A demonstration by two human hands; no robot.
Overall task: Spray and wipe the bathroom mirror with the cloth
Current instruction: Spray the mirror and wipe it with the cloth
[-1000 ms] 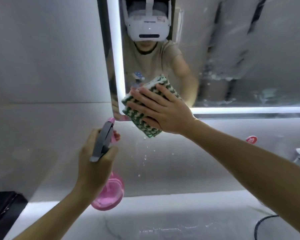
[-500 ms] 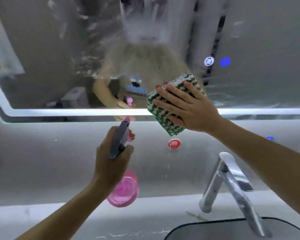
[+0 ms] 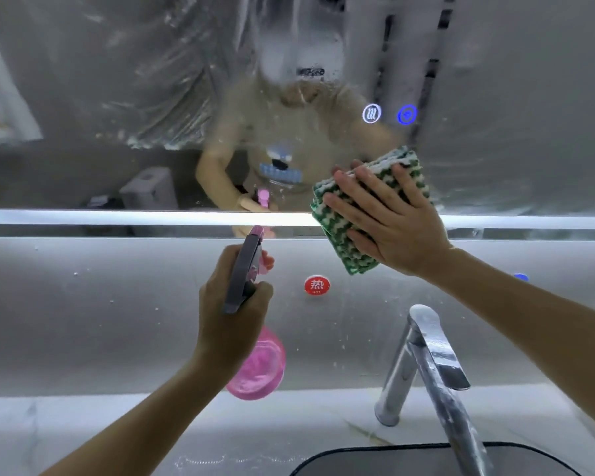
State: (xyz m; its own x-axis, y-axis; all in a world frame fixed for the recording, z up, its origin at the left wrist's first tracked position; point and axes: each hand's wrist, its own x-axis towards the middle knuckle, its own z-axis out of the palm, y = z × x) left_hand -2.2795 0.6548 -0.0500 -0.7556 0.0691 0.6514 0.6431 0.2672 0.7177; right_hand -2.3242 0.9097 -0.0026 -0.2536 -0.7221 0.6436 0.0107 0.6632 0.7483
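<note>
Head view. Bathroom wall with a wide mirror (image 3: 117,97) whose lower edge carries a lit strip (image 3: 117,217); the glass is streaked and smeared with wet film, and two small glowing icons (image 3: 371,114) show at centre right. The right hand (image 3: 389,218), fingers (image 3: 364,182) straight and spread, presses a folded green-and-white cloth (image 3: 344,228) flat against the mirror's lower edge, the cloth overlapping the lit strip. The left hand (image 3: 231,310) grips a pink spray bottle (image 3: 258,369) by its grey trigger head (image 3: 243,273), nozzle toward the mirror, held below the glass and left of the cloth. A red round sticker (image 3: 317,285) sits on the wall between the hands. A chrome tap (image 3: 423,355) stands on the pale marble worktop (image 3: 83,431) above a dark basin (image 3: 426,462).
</note>
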